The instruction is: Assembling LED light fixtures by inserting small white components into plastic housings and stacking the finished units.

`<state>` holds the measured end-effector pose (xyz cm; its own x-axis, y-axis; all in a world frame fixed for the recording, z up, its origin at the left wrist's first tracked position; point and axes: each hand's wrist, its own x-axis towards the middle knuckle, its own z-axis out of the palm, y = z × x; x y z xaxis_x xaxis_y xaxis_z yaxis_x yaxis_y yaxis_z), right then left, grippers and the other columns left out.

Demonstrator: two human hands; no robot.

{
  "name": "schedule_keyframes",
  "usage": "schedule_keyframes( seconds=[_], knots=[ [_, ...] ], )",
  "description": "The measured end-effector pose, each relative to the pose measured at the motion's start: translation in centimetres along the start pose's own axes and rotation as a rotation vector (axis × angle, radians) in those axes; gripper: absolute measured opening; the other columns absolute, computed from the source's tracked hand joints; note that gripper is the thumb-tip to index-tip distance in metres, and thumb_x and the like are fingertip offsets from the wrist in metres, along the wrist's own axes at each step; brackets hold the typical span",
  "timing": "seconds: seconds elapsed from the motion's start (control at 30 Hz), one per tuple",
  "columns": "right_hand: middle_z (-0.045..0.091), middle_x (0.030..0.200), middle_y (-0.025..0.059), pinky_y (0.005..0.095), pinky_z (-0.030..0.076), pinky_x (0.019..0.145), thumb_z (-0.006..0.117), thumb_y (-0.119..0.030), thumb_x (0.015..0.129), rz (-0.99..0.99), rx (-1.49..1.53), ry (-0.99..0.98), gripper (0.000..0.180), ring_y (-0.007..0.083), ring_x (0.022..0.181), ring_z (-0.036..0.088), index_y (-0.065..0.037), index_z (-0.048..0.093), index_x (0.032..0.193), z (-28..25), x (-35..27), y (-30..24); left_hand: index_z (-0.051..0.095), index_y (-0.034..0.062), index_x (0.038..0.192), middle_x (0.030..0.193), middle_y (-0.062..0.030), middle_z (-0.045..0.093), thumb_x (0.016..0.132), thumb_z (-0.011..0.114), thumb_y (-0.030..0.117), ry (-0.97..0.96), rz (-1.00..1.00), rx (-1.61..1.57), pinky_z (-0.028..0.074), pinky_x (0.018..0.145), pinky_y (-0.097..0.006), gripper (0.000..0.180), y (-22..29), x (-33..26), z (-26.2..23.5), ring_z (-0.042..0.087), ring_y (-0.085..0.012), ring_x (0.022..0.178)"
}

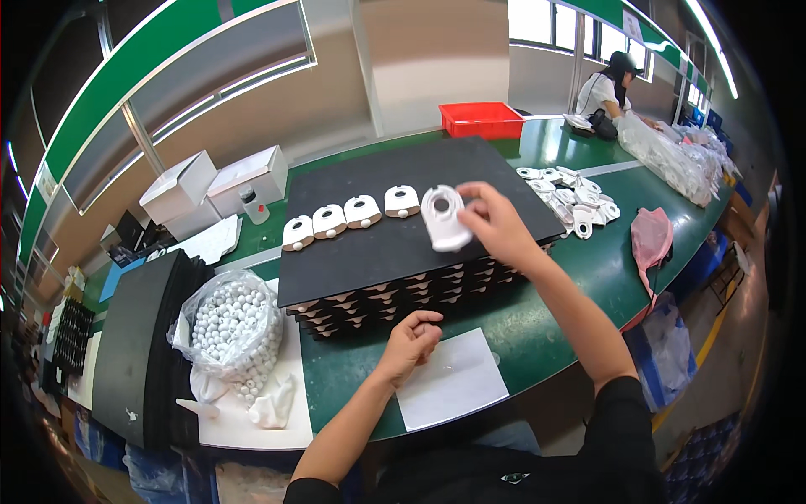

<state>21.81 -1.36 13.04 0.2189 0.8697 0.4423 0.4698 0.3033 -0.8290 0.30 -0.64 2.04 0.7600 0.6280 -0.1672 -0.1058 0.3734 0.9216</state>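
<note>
My right hand (501,225) grips the edge of a white plastic housing (440,228) with a round hole, held upright over a black foam sheet (361,267). To its left, several like housings (363,212) stand in a row on the sheet, each with a small white knob at its lower edge. My left hand (409,346) is closed, thumb and fingers curled together, over a white paper sheet (457,386) in front of the stack. Whatever its fingers hold, if anything, is hidden. Under the top sheet, layers of similar parts (395,307) show between black sheets.
On the left, a clear bag (273,323) holds white balls. Black sheets (138,353) are stacked beside it. White boxes (252,181) and a bottle (253,205) stand behind. Loose white parts (579,200), a pink cloth item (651,239), a red bin (481,120) and a co-worker (606,91) are rightward.
</note>
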Motion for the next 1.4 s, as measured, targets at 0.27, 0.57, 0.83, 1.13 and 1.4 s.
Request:
schedule_keyframes(
  seconds=[0.27, 0.57, 0.83, 1.13, 1.4],
  knots=[
    [0.065, 0.088, 0.0145, 0.0294, 0.047, 0.069, 0.06, -0.017, 0.076, 0.292, -0.08, 0.065, 0.028, 0.0198, 0.077, 0.061, 0.0, 0.064, 0.099, 0.2, 10.4, 8.7, 0.047, 0.0044, 0.103, 0.085, -0.0057, 0.052, 0.081, 0.051, 0.003, -0.002, -0.161, -0.353, 0.027, 0.039, -0.015, 0.023, -0.3, 1.1, -1.3, 0.046, -0.0091, 0.061],
    [0.066, 0.087, 0.0104, 0.0275, 0.046, 0.071, 0.06, -0.017, 0.076, 0.063, -0.219, 0.367, 0.025, 0.0155, 0.08, 0.061, -0.002, 0.065, 0.095, -8.4, 9.7, 10.3, 0.041, 0.0023, 0.107, 0.099, -0.0168, 0.052, 0.081, 0.042, -0.005, 0.007, -0.176, -0.497, 0.031, 0.041, -0.017, 0.027, -0.2, 0.9, -1.8, 0.048, -0.0153, 0.068],
    [0.047, 0.124, 0.0157, 0.0399, 0.037, 0.093, 0.054, -0.019, 0.079, 0.475, -1.084, 0.226, 0.042, 0.0356, 0.114, 0.042, -0.008, 0.048, 0.12, -19.3, -4.3, 21.1, 0.042, 0.004, 0.107, 0.089, -0.0132, 0.056, 0.093, 0.043, 0.026, -0.034, -0.159, -0.396, 0.027, 0.036, -0.015, 0.026, -0.1, 0.8, -1.2, 0.045, -0.0104, 0.058],
    [0.053, 0.103, 0.0134, 0.0394, 0.04, 0.085, 0.058, -0.011, 0.076, 0.14, -1.167, 0.182, 0.028, 0.0326, 0.096, 0.046, -0.004, 0.057, 0.103, -15.8, -12.9, 15.9, 0.047, 0.0056, 0.091, 0.057, 0.0005, 0.04, 0.091, 0.042, 0.041, -0.114, -0.15, -0.366, 0.021, 0.038, -0.017, 0.036, -0.7, 0.4, -1.2, 0.031, -0.0053, 0.047],
    [0.057, 0.097, 0.0184, 0.0382, 0.042, 0.081, 0.061, -0.007, 0.073, 0.22, -0.742, 0.024, 0.025, 0.0327, 0.093, 0.053, 0.0, 0.06, 0.097, -10.7, -15.3, 8.5, 0.05, 0.006, 0.094, 0.064, 0.0032, 0.039, 0.091, 0.047, 0.033, -0.041, -0.168, -0.359, 0.022, 0.039, -0.015, 0.028, -0.3, 0.3, -0.4, 0.028, -0.0036, 0.049]
  ],
)
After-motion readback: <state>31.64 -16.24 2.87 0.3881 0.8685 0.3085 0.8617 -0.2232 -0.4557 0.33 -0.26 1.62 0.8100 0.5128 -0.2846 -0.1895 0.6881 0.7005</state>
